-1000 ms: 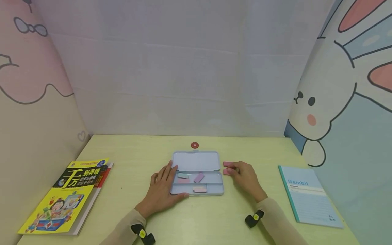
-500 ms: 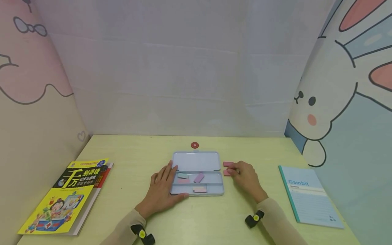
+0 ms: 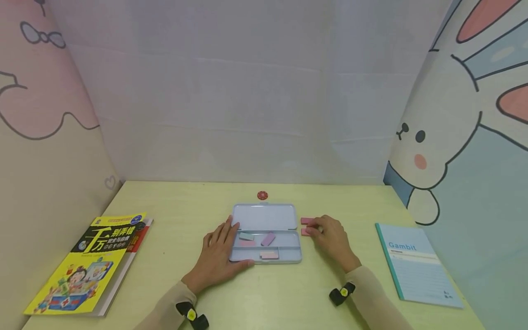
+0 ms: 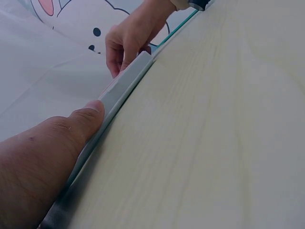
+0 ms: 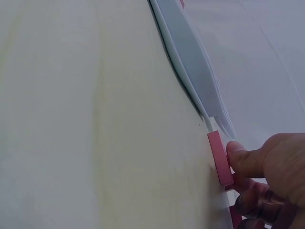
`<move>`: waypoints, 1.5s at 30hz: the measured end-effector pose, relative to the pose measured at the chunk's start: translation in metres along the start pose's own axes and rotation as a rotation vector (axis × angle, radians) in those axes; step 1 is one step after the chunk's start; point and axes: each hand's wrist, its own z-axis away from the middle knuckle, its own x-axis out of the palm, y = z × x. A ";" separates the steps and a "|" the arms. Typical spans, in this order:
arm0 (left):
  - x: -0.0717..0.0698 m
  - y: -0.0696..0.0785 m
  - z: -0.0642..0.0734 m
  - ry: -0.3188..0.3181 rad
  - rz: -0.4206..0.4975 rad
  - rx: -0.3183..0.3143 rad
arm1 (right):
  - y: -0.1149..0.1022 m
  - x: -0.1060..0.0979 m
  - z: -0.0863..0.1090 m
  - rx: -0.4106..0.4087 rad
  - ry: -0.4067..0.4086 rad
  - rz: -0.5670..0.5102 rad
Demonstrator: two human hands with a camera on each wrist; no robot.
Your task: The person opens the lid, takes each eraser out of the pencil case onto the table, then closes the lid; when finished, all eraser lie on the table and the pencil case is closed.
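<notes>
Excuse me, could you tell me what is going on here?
A person is working at a table. Their left hand rests on the left side of an open pale-blue case; four small pastel pieces lie inside. Just right of the case, the fingers of their right hand are at some pink blocks outside it; whether they grip one is hard to tell.

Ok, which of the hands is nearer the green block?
Left. The left hand rests on the left edge of the case, near the green block; the right hand is past the right edge, at two pink blocks.
</notes>
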 end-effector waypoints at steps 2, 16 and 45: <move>0.000 0.000 0.000 -0.007 -0.001 -0.004 | -0.002 -0.001 0.000 -0.010 -0.002 -0.006; 0.001 -0.002 -0.002 0.003 -0.018 0.004 | -0.022 -0.001 -0.001 -0.233 0.029 -0.089; 0.002 -0.002 0.000 -0.014 -0.016 -0.002 | -0.073 0.020 -0.004 -0.341 -0.300 0.022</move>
